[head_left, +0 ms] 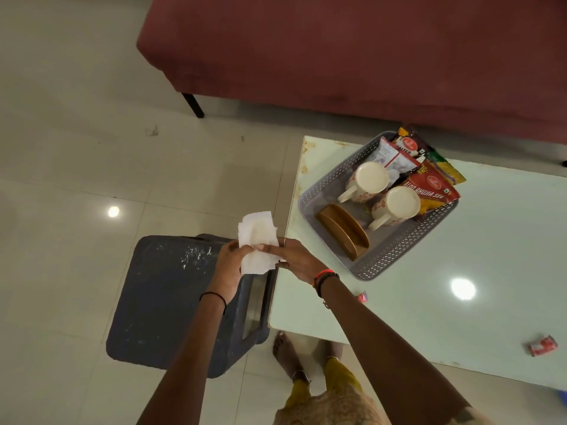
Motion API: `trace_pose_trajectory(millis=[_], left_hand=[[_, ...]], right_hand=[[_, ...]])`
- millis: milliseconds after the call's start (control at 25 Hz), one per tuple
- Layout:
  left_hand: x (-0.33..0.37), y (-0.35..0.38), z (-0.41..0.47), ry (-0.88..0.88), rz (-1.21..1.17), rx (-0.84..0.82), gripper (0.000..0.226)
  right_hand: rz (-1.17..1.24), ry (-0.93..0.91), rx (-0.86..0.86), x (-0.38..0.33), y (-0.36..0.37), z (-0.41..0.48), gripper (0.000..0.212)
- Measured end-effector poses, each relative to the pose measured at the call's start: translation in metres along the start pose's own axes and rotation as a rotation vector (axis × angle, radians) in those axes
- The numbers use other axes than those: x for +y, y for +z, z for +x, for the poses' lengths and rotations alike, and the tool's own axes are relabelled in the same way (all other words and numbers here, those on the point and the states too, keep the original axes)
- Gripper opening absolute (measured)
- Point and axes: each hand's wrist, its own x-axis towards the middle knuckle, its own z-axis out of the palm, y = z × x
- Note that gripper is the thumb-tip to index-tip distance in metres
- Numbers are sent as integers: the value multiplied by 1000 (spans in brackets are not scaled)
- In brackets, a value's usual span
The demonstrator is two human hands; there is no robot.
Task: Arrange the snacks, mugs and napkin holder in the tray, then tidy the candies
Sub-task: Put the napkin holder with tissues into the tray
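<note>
A grey perforated tray (325, 185) sits on the pale table (445, 256). Inside it are two white mugs with red patterns (368, 182) (397, 205), a brown wooden napkin holder (343, 230) with nothing in it, and several snack packets (429, 185) leaning at the far side. Left of the table's corner, my left hand (228, 265) and my right hand (296, 260) together hold a stack of white napkins (256, 243). Two red candies (362, 297) (542, 345) lie loose on the table.
A dark plastic stool (171, 299) stands on the tiled floor below my hands, against the table's left edge. A maroon sofa (337, 50) runs along the far side. My bare feet (285, 351) are near the table's front corner.
</note>
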Motion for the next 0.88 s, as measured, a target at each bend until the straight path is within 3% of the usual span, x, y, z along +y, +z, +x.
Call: trace_pose_trajectory(millis=[80,200,320,480,600,720,880], left_hand=[[10,17,-2,24,3,-80,38],[26,44,1,123,243,-109,55],[51,76,6,263,408,-222,58],[83,117,15,455,700,-437,67],[95,142,26,569,1011,-552,55],[92,162,36,679,1310,-490,47],[71,176,42,890,1512,-484,36]], right_hand=[[68,-62,-29,-15,-17,-15,40],[-20,-170,128,-35,-43,-34,35],[-241,-274,340,-52,-73,-47,18],[-623,-389,553,-65,-110,-65,27],[-772,-433,653,-64,-130,-74,27],[-804,-413,738,-57,-140,-79,24],[-929,-367,798,-40,-140,-78,17]])
